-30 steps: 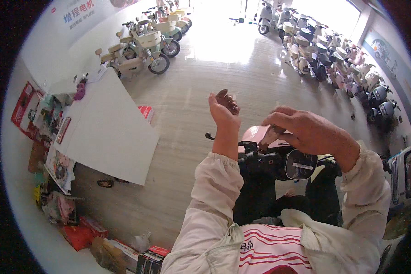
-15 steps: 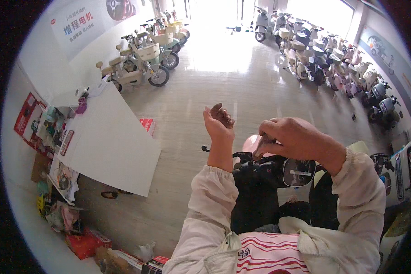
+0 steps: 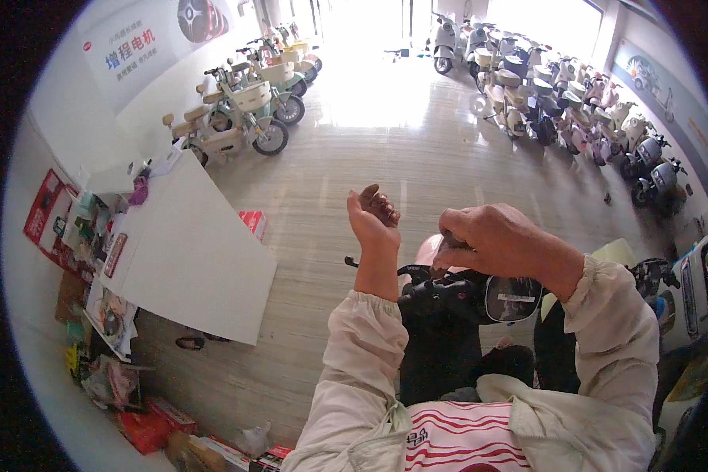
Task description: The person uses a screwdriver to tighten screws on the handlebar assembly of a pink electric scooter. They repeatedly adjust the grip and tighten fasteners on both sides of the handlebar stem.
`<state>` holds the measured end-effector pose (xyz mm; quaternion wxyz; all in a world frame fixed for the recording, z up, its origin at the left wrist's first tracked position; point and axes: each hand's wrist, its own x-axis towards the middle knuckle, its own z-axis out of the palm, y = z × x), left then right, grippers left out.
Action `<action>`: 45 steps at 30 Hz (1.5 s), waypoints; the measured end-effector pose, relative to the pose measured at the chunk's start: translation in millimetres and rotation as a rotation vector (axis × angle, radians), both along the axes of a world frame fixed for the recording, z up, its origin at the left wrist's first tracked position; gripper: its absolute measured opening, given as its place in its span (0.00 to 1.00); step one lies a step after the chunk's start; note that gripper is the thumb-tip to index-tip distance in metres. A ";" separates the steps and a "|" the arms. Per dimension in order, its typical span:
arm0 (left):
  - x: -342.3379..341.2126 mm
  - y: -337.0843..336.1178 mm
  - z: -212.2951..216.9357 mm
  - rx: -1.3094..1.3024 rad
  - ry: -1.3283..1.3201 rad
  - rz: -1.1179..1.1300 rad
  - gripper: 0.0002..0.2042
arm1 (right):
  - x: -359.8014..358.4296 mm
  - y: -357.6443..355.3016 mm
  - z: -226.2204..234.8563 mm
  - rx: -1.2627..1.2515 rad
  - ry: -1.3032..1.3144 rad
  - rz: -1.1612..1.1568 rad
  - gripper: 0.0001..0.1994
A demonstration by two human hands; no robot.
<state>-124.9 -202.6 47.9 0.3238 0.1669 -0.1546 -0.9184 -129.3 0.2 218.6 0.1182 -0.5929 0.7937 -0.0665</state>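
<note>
My left hand [image 3: 374, 218] is raised palm up, its fingers loosely curled and their tips darkened. I see nothing held in it. Just right of it, my right hand [image 3: 499, 242] bends downward with its fingers drawn together; whatever they may hold is hidden. Both hands hover above the black handlebar [image 3: 444, 293] of a scooter in front of me. A brake lever [image 3: 360, 261] sticks out at its left end. Below my right hand sits a rounded rectangular mirror [image 3: 514, 297], and a pink scooter part [image 3: 428, 249] shows between the hands.
A white counter [image 3: 193, 252] stands on the left, with cluttered shelves beside it. Rows of parked scooters line the left wall [image 3: 248, 102] and right wall [image 3: 543, 94]. Another scooter [image 3: 688, 291] is close on my right. Boxes and a red bag [image 3: 145, 429] lie at lower left.
My right hand has shifted slightly left, its fingers still bent down. My left hand is almost unchanged. The whole view has tilted a little.
</note>
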 end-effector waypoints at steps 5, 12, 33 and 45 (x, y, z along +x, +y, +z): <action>0.1 5.9 1.3 0.013 -0.001 -0.015 0.22 | -1.4 10.1 -15.0 -0.432 -0.021 0.206 0.19; 3.5 1.8 -3.6 -0.016 0.011 -0.008 0.22 | 5.4 10.6 -1.4 -0.099 -0.009 -0.051 0.18; 1.9 -1.4 -9.5 -0.007 -0.012 -0.029 0.23 | 14.2 6.2 -20.2 -0.215 0.235 -0.136 0.25; 5.4 1.9 -2.9 0.007 0.005 -0.036 0.23 | 15.5 5.7 -25.3 -0.265 0.276 -0.157 0.23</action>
